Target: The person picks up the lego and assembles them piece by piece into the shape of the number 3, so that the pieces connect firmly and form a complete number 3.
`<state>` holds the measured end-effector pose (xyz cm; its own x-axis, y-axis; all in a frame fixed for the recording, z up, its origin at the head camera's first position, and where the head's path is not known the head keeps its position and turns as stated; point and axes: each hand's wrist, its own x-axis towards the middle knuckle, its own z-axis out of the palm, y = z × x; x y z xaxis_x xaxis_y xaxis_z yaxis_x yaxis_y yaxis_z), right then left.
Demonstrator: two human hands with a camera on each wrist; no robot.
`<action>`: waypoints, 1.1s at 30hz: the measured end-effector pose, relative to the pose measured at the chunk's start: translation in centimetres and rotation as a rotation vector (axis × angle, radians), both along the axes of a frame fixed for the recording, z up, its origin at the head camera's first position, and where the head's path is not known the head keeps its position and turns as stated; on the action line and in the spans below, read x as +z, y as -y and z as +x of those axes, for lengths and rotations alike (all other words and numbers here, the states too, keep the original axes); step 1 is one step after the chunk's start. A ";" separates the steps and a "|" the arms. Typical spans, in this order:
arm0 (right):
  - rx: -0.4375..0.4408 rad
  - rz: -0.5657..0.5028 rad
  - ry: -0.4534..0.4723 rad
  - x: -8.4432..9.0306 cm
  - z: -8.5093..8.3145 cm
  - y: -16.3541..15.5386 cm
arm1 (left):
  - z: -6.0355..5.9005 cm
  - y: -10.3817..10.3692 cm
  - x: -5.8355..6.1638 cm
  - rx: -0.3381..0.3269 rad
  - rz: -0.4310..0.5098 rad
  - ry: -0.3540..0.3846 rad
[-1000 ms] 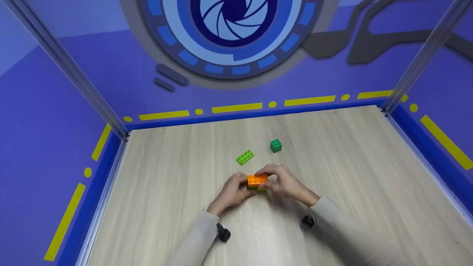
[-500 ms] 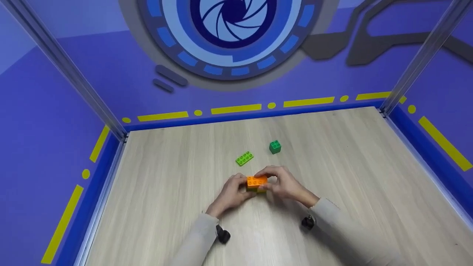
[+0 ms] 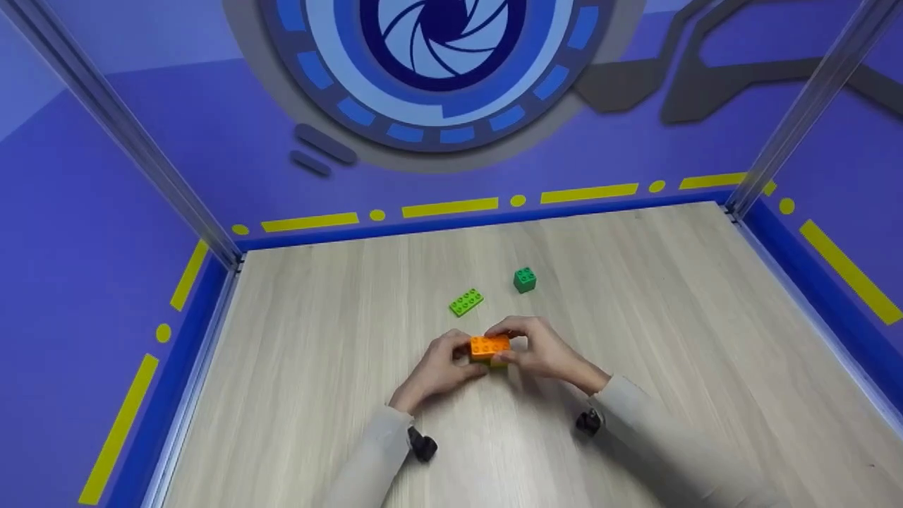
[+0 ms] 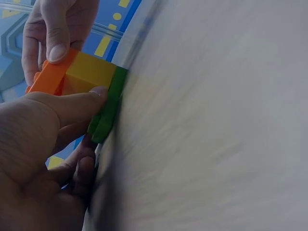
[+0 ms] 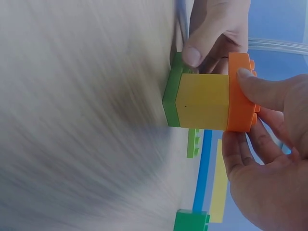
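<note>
A small stack stands on the table between both hands: a green plate brick (image 5: 172, 103) at the bottom, a yellow block (image 5: 203, 101) over one end of it, and an orange brick (image 3: 489, 345) on top. My left hand (image 3: 439, 368) grips the green plate brick low down, its thumb beside the yellow block. With thumb and fingers, my right hand (image 3: 547, 353) pinches the orange brick. In the left wrist view a narrow gap shows between the orange brick and the yellow block at one side. Fingers partly hide the stack in the head view.
Beyond the hands lie a lime green plate brick (image 3: 466, 303) and, farther right, a dark green block (image 3: 524, 280). The wooden table (image 3: 303, 367) is bounded by blue patterned walls (image 3: 317, 190) at the back and both sides.
</note>
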<state>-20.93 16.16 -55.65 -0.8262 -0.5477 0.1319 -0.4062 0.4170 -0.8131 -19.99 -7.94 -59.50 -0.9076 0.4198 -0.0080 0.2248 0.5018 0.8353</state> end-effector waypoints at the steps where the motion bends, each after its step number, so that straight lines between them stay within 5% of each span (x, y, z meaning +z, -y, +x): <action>1: -0.002 0.002 0.004 0.0 0.0 0.0 | 0.0 0.1 0.1 0.000 0.016 0.008; 11: -0.001 0.000 0.004 0.4 0.2 -0.1 | 0.5 0.6 0.9 0.019 0.125 0.010; 18: 0.004 -0.027 -0.024 1.0 -0.2 -0.7 | 0.8 0.5 1.3 0.036 0.113 -0.043; 33: -0.089 -0.007 -0.044 2.4 -2.8 -2.0 | 0.8 0.0 0.9 0.027 0.219 -0.046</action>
